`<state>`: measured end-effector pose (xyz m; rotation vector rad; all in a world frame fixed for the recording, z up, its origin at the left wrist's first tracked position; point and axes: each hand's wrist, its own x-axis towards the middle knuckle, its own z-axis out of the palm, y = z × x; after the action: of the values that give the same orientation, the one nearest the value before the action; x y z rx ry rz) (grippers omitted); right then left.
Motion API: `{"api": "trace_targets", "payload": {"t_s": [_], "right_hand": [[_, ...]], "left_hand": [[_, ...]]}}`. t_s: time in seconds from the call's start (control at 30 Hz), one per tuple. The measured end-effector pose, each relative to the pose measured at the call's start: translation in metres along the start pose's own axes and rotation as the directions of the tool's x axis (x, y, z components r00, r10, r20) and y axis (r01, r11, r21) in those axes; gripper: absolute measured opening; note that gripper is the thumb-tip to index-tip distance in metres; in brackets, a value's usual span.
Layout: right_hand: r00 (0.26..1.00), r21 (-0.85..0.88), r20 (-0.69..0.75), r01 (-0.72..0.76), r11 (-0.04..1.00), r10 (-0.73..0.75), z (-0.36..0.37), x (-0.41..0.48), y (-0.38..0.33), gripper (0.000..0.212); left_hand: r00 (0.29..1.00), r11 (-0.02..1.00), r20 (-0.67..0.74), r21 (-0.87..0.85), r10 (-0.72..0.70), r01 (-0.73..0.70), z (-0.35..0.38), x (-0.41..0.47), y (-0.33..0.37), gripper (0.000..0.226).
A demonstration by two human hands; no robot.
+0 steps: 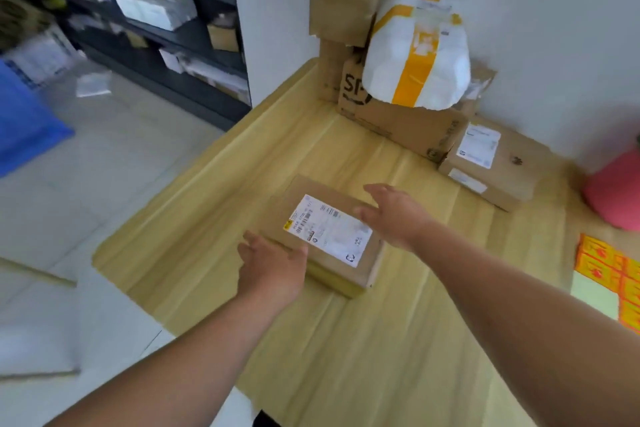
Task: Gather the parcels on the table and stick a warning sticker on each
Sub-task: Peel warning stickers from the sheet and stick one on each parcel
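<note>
Left hand and right hand, fingers straight, bracket the box on the table, seemingly to slide it toward parcels stacked by the wall; stickers wait at right.

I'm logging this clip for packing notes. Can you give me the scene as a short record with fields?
surface: wooden table
near parcel: flat box, white label up, mid-table
left hand: fingers straight, at the box's near left edge
right hand: fingers straight, at its far right side
other parcels: brown boxes and a white foam parcel, stacked in the far corner by the wall
stickers: orange sticker sheet, on the right, untouched
</note>
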<state>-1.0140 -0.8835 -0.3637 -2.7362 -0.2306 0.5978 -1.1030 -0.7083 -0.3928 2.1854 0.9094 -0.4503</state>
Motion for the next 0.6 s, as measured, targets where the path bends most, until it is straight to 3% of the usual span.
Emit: {"api": "trace_targets", "payload": {"t_s": [0.1,0.17,0.27,0.43,0.6], "right_hand": [[0.999,0.033,0.041,0.015,0.999,-0.016,0.009,0.008,0.002,0.041],[0.999,0.070,0.037,-0.010,0.998,0.007,0.016,0.007,0.006,0.026],[0.997,0.101,0.007,-0.071,0.992,0.071,0.020,-0.004,0.014,0.026],[0.940,0.323,-0.065,-0.297,0.898,0.335,0.021,-0.042,0.038,0.036],[0.828,0.491,-0.098,-0.442,0.750,0.552,0.024,-0.073,0.060,0.044]], "left_hand": [[0.984,0.979,0.148,-0.158,-0.103,0.127,0.020,-0.002,0.000,0.081],[0.967,0.931,0.243,-0.329,-0.081,0.160,0.029,-0.005,0.002,0.054],[0.972,0.884,0.236,-0.455,0.007,0.104,0.037,-0.007,0.011,0.035],[0.940,0.917,0.236,-0.371,0.248,-0.148,0.038,-0.010,0.047,0.029],[0.826,0.911,0.396,-0.257,0.402,-0.321,0.050,-0.008,0.092,0.052]]}}
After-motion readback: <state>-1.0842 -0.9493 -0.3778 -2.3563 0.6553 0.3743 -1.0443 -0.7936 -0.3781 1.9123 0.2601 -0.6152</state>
